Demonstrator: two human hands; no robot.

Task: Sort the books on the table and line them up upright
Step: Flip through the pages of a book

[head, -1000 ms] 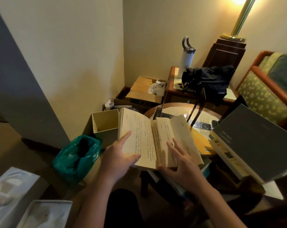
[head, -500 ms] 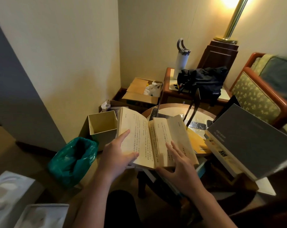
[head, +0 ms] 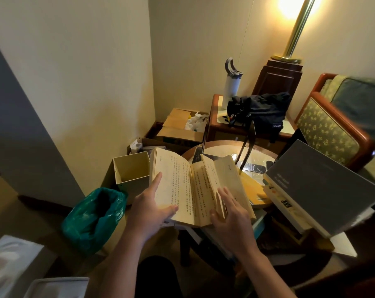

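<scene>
An open yellowed book with vertical print is held over the near edge of the round glass-topped table. My left hand grips its left half, thumb and forefinger lying on the page. My right hand holds the right half, fingers spread over the page and thumb against a raised sheaf of leaves. To the right a large grey book lies tilted on a white printed book. A yellow book lies flat behind the open one. More books lie under it, mostly hidden.
An open cream box and a green bag-lined bin stand left of the table. A cardboard box sits in the corner. A side table carries a black bag and a white bottle. An armchair stands at the right.
The open book stays in both hands at about the same spot. A few leaves on the right half have lifted under my right fingers. The view has shifted slightly.
</scene>
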